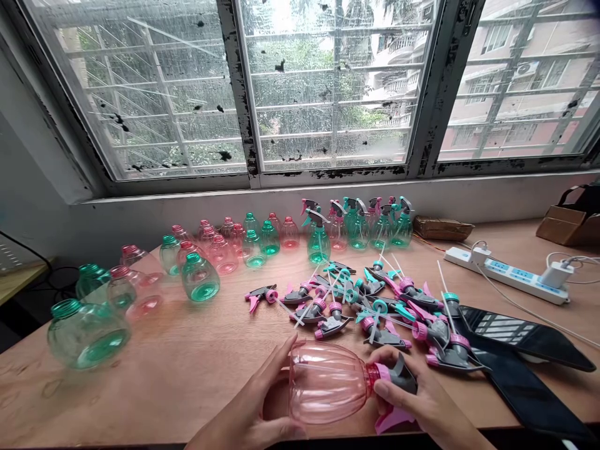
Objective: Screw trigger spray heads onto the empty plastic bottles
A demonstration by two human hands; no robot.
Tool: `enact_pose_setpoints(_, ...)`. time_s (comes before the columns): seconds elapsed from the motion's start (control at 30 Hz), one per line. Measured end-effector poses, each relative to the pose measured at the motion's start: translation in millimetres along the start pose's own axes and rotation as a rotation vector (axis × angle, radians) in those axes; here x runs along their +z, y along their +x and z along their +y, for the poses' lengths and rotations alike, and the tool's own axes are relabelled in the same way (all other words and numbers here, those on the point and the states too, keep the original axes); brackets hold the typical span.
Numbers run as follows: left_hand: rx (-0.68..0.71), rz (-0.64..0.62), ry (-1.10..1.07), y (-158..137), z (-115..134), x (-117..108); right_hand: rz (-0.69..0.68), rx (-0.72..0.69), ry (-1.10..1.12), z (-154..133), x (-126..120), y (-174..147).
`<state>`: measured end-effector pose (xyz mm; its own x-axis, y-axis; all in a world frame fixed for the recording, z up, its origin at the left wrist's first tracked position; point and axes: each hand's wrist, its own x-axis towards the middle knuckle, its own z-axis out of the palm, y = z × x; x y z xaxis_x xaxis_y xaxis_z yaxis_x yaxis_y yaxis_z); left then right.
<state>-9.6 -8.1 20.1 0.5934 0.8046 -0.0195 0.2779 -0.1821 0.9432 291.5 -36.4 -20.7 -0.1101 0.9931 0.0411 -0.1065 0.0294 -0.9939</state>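
Note:
A clear pink spray bottle (328, 382) lies on its side in the air over the table's front edge, its neck to the right. My left hand (255, 400) is wrapped round its base end, thumb below and fingers above. At the neck, my right hand (422, 394) grips a grey and pink trigger sprayer head (398, 378), thumb and fingers on its pink collar. The collar sits against the bottle's neck; whether it is screwed tight I cannot tell. Just beyond my hands lies a pile of loose sprayer heads (335, 322) in pink, teal and grey, with thin white tubes.
Open-necked green bottles (200, 278) and pink bottles (221, 255) stand at left and back. Several bottles with sprayers fitted (319, 240) stand by the window wall. On the right are a power strip (509, 275), two dark phone-like slabs (520, 381) and a brown box (569, 219).

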Motion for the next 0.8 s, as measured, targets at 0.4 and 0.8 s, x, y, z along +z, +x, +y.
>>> enact_pose_setpoints(0.4,-0.006,0.005,-0.015,0.3,-5.5,2.2,0.008,-0.006,-0.014,0.3,-0.2,-0.2)
enact_pose_setpoints(0.8,0.006,0.014,-0.043,1.9,6.0,4.2,-0.005,0.005,0.009,-0.2,-0.9,-0.8)
